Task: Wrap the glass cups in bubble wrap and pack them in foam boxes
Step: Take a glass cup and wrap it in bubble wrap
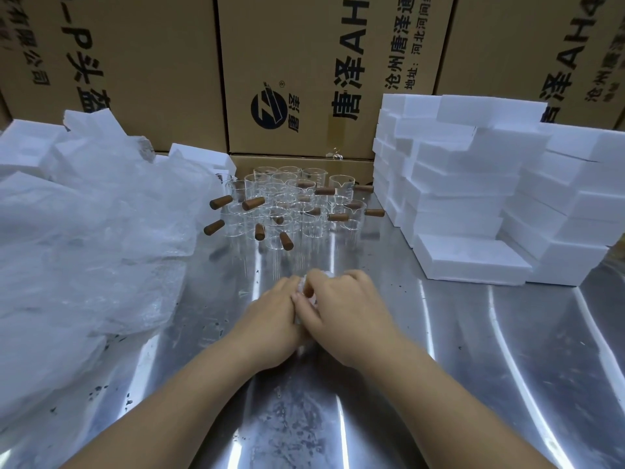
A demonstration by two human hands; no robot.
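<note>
Two bare arms, one person. Left hand (270, 319) and right hand (348, 316) uncovered, fingers and wrists bare. Left forearm (176, 397) and right forearm (439, 394) bare right down to the lower edge of the view, smooth, slim build. Knuckles show as low ridges on the backs of both hands. Wide lens makes the forearms look broader near the camera. Upper arms and clothing out of view.

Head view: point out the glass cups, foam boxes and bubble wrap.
glass cups (287, 208), head view, middle of the cluster
foam boxes (466, 184), head view, front of right stack
bubble wrap (101, 231), head view, centre of pile
</note>
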